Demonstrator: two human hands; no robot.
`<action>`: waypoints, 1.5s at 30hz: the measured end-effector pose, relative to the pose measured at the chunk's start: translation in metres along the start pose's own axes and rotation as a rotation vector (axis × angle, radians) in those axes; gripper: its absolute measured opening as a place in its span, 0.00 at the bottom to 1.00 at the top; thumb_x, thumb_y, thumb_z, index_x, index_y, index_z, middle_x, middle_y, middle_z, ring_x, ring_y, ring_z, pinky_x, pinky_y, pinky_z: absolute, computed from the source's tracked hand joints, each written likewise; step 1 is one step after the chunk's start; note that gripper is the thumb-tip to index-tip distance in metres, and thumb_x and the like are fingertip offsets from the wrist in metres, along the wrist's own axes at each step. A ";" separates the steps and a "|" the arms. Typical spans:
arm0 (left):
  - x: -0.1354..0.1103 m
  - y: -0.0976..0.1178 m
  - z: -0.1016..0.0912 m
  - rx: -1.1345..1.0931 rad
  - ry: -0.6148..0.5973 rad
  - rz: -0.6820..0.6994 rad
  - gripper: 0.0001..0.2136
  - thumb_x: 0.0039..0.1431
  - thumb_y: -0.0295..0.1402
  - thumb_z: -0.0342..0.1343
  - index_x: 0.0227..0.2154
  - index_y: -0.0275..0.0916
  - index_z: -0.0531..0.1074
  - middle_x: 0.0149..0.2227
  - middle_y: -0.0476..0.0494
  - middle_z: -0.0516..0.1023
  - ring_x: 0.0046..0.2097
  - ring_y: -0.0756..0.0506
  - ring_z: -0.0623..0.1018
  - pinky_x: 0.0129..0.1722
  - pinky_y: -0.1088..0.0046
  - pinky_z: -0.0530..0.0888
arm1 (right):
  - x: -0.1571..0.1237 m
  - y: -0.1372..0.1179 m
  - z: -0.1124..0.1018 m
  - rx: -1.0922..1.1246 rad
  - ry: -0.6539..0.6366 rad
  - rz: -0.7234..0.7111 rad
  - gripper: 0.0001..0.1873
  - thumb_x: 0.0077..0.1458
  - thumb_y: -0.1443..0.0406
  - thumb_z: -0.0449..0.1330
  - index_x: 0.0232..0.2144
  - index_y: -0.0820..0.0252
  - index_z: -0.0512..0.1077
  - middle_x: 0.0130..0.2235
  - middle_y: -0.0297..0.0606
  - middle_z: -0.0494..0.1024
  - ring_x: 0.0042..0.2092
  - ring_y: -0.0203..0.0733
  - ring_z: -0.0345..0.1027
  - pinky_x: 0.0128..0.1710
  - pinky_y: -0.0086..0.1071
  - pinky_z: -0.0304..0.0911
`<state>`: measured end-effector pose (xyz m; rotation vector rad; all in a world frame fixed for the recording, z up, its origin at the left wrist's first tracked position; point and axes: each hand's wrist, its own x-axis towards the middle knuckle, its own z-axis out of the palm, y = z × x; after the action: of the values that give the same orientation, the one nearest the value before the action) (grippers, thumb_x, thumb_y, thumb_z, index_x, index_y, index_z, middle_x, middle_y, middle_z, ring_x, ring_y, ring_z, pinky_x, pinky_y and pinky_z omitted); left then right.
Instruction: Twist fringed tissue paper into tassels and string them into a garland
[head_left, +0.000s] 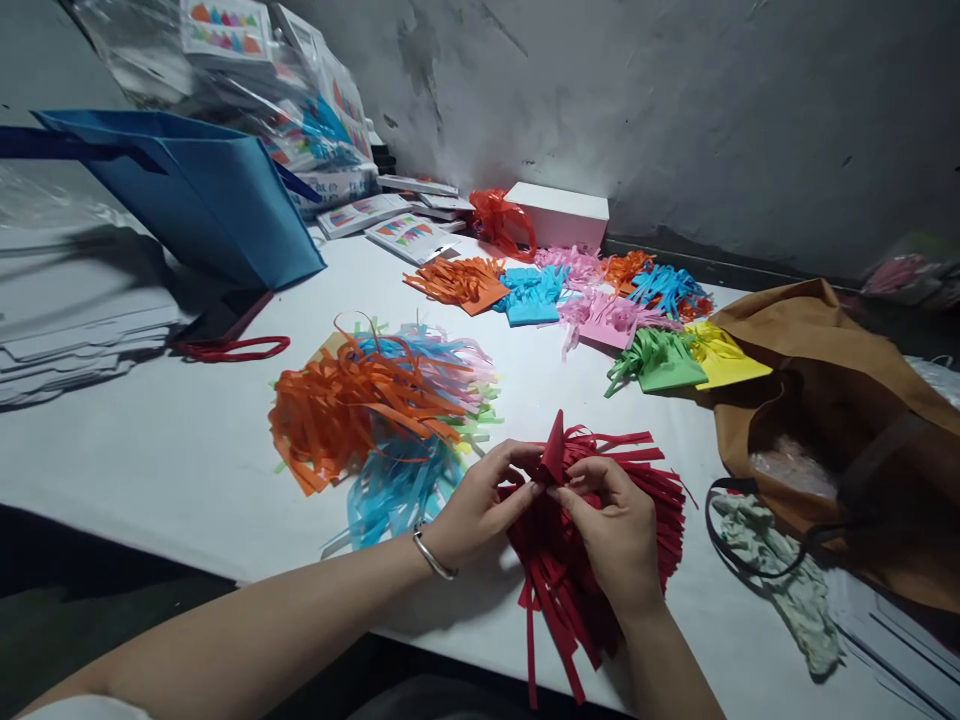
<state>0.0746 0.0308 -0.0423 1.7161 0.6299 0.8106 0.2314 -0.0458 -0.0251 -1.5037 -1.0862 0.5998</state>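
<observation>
Close to the table's front edge lies a pile of dark red fringed tassel paper (581, 580), its strips spreading right and toward me. My left hand (495, 500) is closed, thumb and fingers pinching the solid top of a red paper tassel (553, 455), which points upward. From the other side my right hand (611, 525) pinches the same piece low down, its fingertips meeting those of the left. Left of my hands sits a heap of orange tassels (360, 400), with blue tassels (405, 490) beneath and beside it.
Folded tassels in several colours, such as green (667, 358) and yellow (724, 355), lie farther back. A brown bag (840, 400) stands at right, a blue bag (225, 200) at left. Printed packets (412, 235) and a white box (559, 212) are near the wall.
</observation>
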 end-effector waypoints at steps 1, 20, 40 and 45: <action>0.000 0.000 0.000 0.004 -0.003 0.009 0.15 0.65 0.35 0.54 0.53 0.40 0.68 0.47 0.38 0.74 0.42 0.46 0.77 0.35 0.73 0.77 | 0.000 -0.001 -0.001 -0.009 -0.011 -0.011 0.07 0.50 0.68 0.66 0.35 0.56 0.75 0.32 0.29 0.77 0.33 0.35 0.71 0.34 0.27 0.66; -0.002 -0.001 -0.008 0.215 -0.058 0.226 0.16 0.66 0.25 0.50 0.54 0.45 0.65 0.48 0.44 0.72 0.46 0.47 0.75 0.45 0.71 0.75 | 0.000 -0.012 -0.033 -0.313 -0.130 -0.190 0.12 0.57 0.68 0.62 0.44 0.54 0.75 0.43 0.34 0.76 0.45 0.38 0.71 0.45 0.29 0.66; 0.000 -0.001 -0.006 0.209 -0.020 0.146 0.12 0.67 0.31 0.51 0.51 0.43 0.68 0.46 0.42 0.74 0.40 0.47 0.76 0.38 0.73 0.77 | -0.001 0.080 -0.196 -1.381 0.148 0.234 0.11 0.62 0.66 0.52 0.34 0.61 0.74 0.37 0.46 0.79 0.37 0.50 0.73 0.32 0.36 0.61; 0.001 -0.003 -0.005 0.166 -0.027 0.150 0.13 0.67 0.30 0.51 0.53 0.44 0.67 0.47 0.43 0.72 0.43 0.47 0.76 0.42 0.72 0.77 | -0.016 0.036 -0.171 -1.368 0.308 0.055 0.21 0.61 0.63 0.55 0.53 0.69 0.70 0.45 0.56 0.78 0.41 0.58 0.75 0.34 0.43 0.67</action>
<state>0.0708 0.0351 -0.0441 1.9408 0.5677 0.8577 0.3796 -0.1399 -0.0210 -2.6475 -1.2417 -0.5127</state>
